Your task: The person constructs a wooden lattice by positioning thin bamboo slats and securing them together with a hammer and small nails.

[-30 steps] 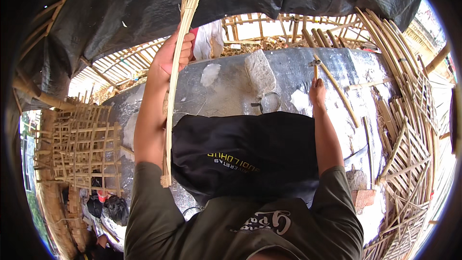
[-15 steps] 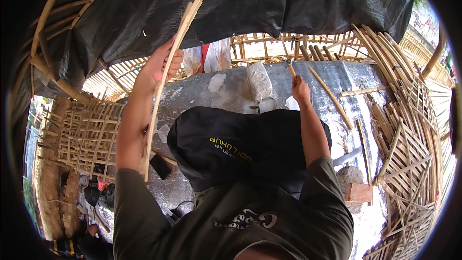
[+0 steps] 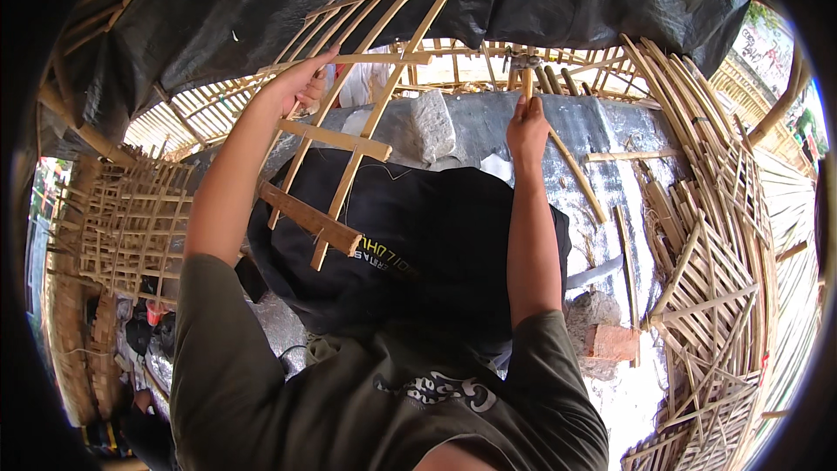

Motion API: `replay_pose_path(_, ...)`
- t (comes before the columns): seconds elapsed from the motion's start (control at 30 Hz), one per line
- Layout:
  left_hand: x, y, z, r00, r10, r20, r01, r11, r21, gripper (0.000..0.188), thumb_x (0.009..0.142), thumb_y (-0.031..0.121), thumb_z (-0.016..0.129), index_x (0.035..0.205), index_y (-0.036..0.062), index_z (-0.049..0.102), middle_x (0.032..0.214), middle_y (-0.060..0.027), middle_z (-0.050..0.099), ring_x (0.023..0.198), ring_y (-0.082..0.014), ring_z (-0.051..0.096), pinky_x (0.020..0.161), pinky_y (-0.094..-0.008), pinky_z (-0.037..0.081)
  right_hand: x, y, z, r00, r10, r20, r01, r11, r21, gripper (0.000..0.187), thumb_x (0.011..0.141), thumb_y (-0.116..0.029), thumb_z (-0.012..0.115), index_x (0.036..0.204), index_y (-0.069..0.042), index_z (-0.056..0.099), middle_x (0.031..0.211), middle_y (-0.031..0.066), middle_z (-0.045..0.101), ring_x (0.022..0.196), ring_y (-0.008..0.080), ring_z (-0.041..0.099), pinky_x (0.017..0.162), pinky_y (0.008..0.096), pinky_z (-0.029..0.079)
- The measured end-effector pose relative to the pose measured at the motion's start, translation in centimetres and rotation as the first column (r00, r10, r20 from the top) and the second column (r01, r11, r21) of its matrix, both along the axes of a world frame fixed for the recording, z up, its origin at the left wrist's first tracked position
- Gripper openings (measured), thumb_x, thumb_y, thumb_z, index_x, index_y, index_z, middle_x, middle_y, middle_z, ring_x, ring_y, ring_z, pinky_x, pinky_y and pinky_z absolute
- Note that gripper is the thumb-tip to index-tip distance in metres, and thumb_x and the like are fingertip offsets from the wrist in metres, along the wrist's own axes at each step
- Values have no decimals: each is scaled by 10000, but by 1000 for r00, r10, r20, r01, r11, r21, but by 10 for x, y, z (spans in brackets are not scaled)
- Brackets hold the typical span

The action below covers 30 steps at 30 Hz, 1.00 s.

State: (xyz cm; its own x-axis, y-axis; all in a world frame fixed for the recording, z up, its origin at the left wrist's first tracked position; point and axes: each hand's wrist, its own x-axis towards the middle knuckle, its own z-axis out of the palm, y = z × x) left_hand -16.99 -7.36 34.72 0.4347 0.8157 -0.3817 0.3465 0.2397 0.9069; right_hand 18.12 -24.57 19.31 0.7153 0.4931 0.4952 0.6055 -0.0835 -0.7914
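A small bamboo lattice panel (image 3: 336,137), made of long thin strips crossed by flat slats, is raised at a tilt in front of me. My left hand (image 3: 301,89) is closed on its left side, with part of the grip hidden behind the strips. Farther right, my right hand (image 3: 528,129) wraps round the wooden handle of a hammer (image 3: 527,83), its metal head pointing away from me. The hammer is apart from the panel. Below the panel, a black cloth (image 3: 436,253) covers my lap.
A pale stone block (image 3: 432,126) sits ahead on the silver-grey sheet. On the right lie a bamboo stick (image 3: 577,176), a curved blade (image 3: 595,273), a brick (image 3: 615,343) and piled lattice panels (image 3: 715,288). More lattice (image 3: 131,235) stands left. Black tarp (image 3: 593,0) hangs ahead.
The panel, seen edge-on before, has turned so its lattice face shows and extends rightward. My right hand has shifted slightly left and farther out with the hammer.
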Motion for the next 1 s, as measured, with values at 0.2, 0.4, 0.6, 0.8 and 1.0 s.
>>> replay_pose_path(0.2, 36, 25, -15, 997, -37, -73, 40, 998, 47, 563, 855, 645, 681, 654, 230, 359, 519, 121, 278, 398, 8, 218, 365, -186, 139, 17, 4, -29, 993, -45, -106, 42, 999, -28, 325, 1027, -297, 511, 882, -7, 531, 729, 256, 610, 708, 488, 601, 618, 528, 430)
replay_pose_path(0.4, 59, 74, -79, 987, -85, -139, 91, 995, 37, 457, 866, 616, 686, 777, 189, 550, 530, 138, 287, 405, 5, 228, 371, -190, 137, 48, 29, -73, 970, -108, -220, 93, 993, -80, 345, 1028, -327, 512, 913, -3, 548, 771, 247, 634, 727, 466, 611, 654, 507, 445)
replay_pose_path(0.6, 85, 144, -170, 925, -147, -349, 205, 970, 133, 599, 750, 631, 787, 933, 70, 682, 534, 113, 297, 402, -46, 245, 393, -260, 171, 63, 54, -116, 962, -129, -240, 55, 954, -294, 357, 1038, -342, 490, 926, -9, 547, 777, 225, 617, 713, 413, 601, 669, 481, 451)
replay_pose_path(0.8, 104, 196, -264, 934, -103, -343, 258, 859, 443, 618, 714, 608, 815, 970, 50, 743, 776, -72, 685, 734, -186, 659, 698, -339, 507, 58, 72, -106, 978, -147, -146, 89, 936, -341, 306, 1051, -304, 488, 957, -20, 556, 679, 115, 588, 584, 181, 562, 556, 376, 432)
replay_pose_path(1.0, 104, 202, -319, 958, -124, -258, 185, 956, 229, 680, 673, 623, 839, 982, 23, 752, 912, -132, 735, 886, -213, 700, 790, -360, 535, 55, 80, -121, 992, -106, -74, 58, 877, -477, 326, 1045, -326, 487, 923, -30, 548, 694, 151, 627, 597, 291, 626, 559, 414, 445)
